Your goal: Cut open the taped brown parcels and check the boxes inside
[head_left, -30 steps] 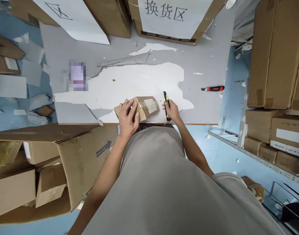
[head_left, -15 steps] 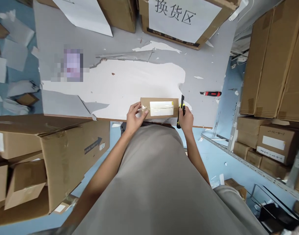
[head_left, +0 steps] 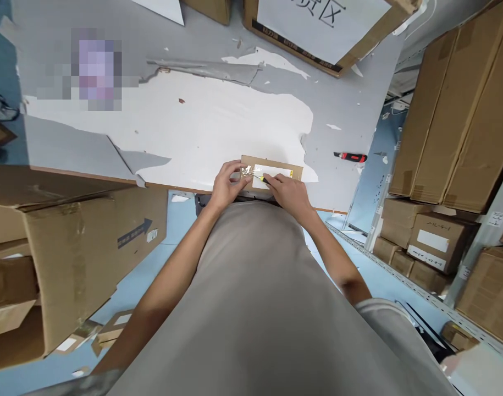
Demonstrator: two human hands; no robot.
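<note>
A small cardboard box (head_left: 297,171) with a white label and clear tape lies at the table's front edge, close to my body. My left hand (head_left: 228,185) grips its left end, thumb on the near side and fingers at the far side. Closed around a yellow-and-black box cutter (head_left: 266,179), my right hand (head_left: 289,192) is over the box's right half. The cutter's tip points left toward the taped end near my left thumb. Whether the blade has pierced the tape I cannot tell. My right hand covers part of the label.
A red-and-black box cutter (head_left: 351,157) lies on the table (head_left: 337,104) at the right. Behind stands a carton with a paper sign (head_left: 317,25). A large open carton (head_left: 90,264) is at lower left, and shelves of cartons (head_left: 430,236) at right. A pixelated patch hides something at upper left.
My right hand has moved left from the box's right end onto its top, turning the cutter from upright to pointing left. The box has tilted slightly. The view has shifted.
</note>
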